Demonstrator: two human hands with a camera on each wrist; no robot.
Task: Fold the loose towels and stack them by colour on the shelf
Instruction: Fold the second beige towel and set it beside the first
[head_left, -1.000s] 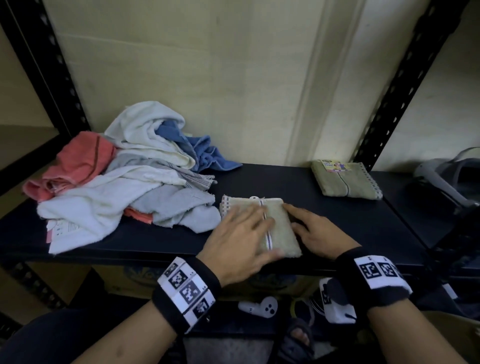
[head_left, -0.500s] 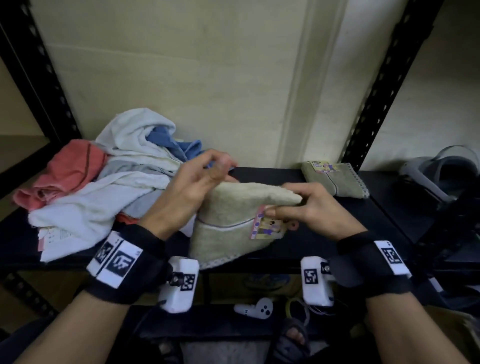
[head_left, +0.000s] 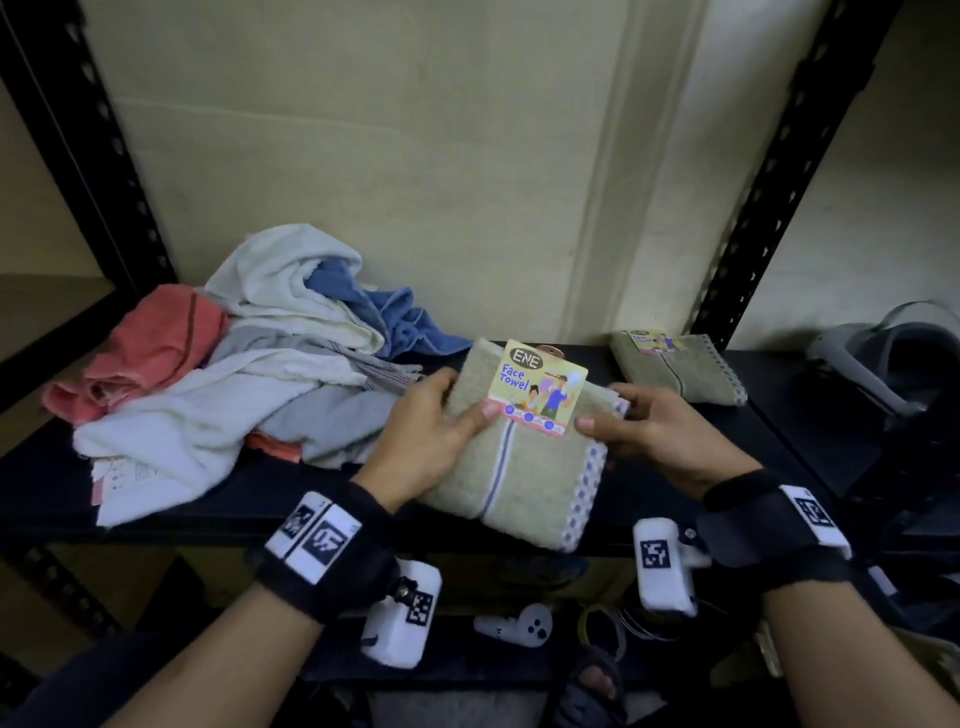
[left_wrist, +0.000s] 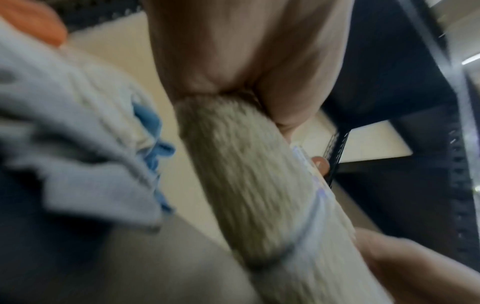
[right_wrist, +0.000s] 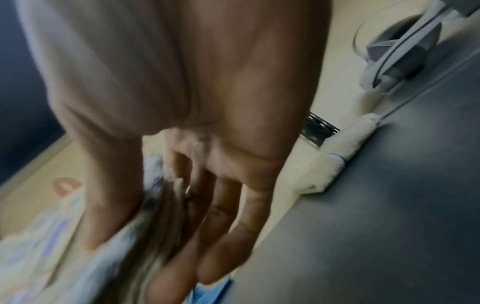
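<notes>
A: Where's the folded beige towel (head_left: 524, 470) rn?

B: Held up over the front edge of the black shelf (head_left: 332, 483), card label (head_left: 537, 387) facing the head cam, reads "Face Towel". Blue stripe runs down the middle, checked trim along its right edge.

A: Hands?

B: Left hand (head_left: 428, 441) grips the towel's left side, thumb on top just touching the label's lower left corner, fingers wrapped behind. Left wrist cam shows the same: towel edge (left_wrist: 249, 185) pinched between thumb and fingers. Right hand (head_left: 662, 431) grasps the right side, thumb on the front by the label's lower right corner, fingers behind the trim. Right wrist cam is blurry, but the fingers (right_wrist: 226, 222) lie along the cloth.

A: So both grips are grasping it?

B: Yes, both clamped on that towel, neither released.

A: Other towels?

B: Second folded beige towel (head_left: 675, 371) w/ the same label lies flat at the back right of the shelf, near the upright post (head_left: 769, 171), apart from the held one. Loose pile (head_left: 249, 384) sits on the shelf's left: coral, white, grey and blue pieces tangled together.

A: Anything else?

B: White controller (head_left: 519, 623) lower down below the shelf; grey headset-like object (head_left: 883, 358) on the far right.
</notes>
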